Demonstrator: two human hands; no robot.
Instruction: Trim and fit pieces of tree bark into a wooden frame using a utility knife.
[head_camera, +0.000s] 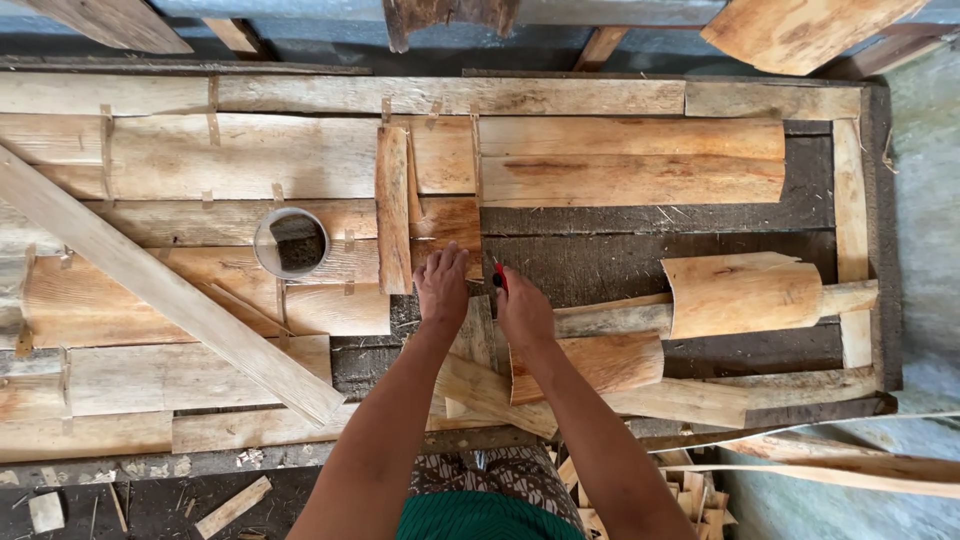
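Note:
My left hand (442, 288) lies flat, fingers together, on a thin wood veneer piece (440, 225) at the middle of a dark work board (620, 262). My right hand (522, 312) is closed around a small red-handled tool (499, 276), its tip at the veneer's right edge. Several veneer sheets (240, 155) are laid side by side over the left of the board. A narrow upright veneer strip (393, 208) stands just left of my left hand.
A round metal tin (291, 242) sits on the veneer to the left. A long plank (150, 280) crosses diagonally at left. Curled veneer pieces (740, 292) and loose strips (680, 400) lie at right. Scraps (232, 506) litter the floor below.

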